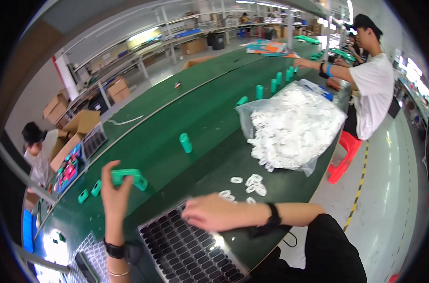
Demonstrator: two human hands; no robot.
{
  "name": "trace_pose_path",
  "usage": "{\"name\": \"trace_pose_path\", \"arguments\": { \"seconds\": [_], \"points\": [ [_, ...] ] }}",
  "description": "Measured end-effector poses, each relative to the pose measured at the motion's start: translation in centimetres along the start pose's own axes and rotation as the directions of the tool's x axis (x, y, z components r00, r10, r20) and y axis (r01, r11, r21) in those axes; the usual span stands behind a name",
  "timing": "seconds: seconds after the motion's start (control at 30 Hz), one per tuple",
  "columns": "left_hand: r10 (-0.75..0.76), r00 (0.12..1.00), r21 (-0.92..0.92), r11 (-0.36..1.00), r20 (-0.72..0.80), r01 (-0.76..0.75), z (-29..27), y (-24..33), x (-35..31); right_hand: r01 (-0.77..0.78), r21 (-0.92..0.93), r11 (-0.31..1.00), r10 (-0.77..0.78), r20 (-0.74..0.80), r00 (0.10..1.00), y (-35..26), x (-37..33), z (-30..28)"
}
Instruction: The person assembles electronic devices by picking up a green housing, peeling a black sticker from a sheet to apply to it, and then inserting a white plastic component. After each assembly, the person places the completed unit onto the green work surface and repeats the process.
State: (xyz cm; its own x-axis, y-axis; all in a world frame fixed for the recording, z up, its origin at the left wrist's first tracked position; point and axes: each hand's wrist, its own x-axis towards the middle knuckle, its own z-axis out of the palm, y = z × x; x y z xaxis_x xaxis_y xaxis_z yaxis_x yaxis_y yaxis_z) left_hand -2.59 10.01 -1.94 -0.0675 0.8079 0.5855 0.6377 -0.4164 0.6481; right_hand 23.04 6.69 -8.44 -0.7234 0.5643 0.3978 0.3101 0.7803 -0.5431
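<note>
My left hand (114, 194) is raised at the left, thumb and forefinger curved around a small green plastic shell (123, 174). Another green shell (140, 181) sits right beside it, and the two overlap in view. Palm down, my right hand (207, 212) rests over the top corner of a tray (186, 243) with rows of dark oval pockets. Its fingers are bent together at the pockets; whatever they may pinch is hidden. Loose white oval plates (256, 185) lie just beyond this hand. Farther off, a single green shell (185, 143) stands upright.
A clear bag (294, 127) heaped with white parts lies at the right. Green shells (274, 85) stand in a line toward a person (372, 70) seated on a red stool (344, 155). Another person (37, 146) is at the left, near a blue tray (69, 169). A phone (86, 268) lies lower left.
</note>
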Motion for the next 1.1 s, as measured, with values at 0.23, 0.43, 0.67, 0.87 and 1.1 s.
{"name": "trace_pose_path", "arguments": {
  "seconds": [0.23, 0.43, 0.67, 0.87, 1.1],
  "points": [
    [-0.591, 0.799, -0.428, 0.755, -0.114, 0.497, -1.8, -21.5, 7.2, 0.007, 0.010, 1.000, -0.007, 0.074, 0.997, -0.8, -0.2, 3.5],
    [-0.617, 0.787, -0.587, 0.633, 0.012, 0.506, -1.0, -30.7, 8.1, -0.068, -0.032, 0.997, 0.070, 0.046, 0.996, -0.3, -0.5, 2.7],
    [-0.416, 0.895, 0.373, 0.814, -0.160, 0.445, -2.2, -25.8, 8.8, -0.128, -0.094, 0.987, 0.136, 0.077, 0.988, -0.6, -0.3, 2.9],
    [-0.248, 0.733, -0.376, 0.729, 0.633, 0.572, -1.5, -8.4, 4.6, -0.181, -0.066, 0.981, 0.186, 0.086, 0.979, 0.0, -0.3, 2.1],
    [-0.171, 0.619, -0.016, 0.958, 0.767, 0.285, 1.6, -9.5, 1.7, -0.173, -0.060, 0.983, 0.173, -0.012, 0.985, 1.0, -0.1, 1.4]
  ]
}}
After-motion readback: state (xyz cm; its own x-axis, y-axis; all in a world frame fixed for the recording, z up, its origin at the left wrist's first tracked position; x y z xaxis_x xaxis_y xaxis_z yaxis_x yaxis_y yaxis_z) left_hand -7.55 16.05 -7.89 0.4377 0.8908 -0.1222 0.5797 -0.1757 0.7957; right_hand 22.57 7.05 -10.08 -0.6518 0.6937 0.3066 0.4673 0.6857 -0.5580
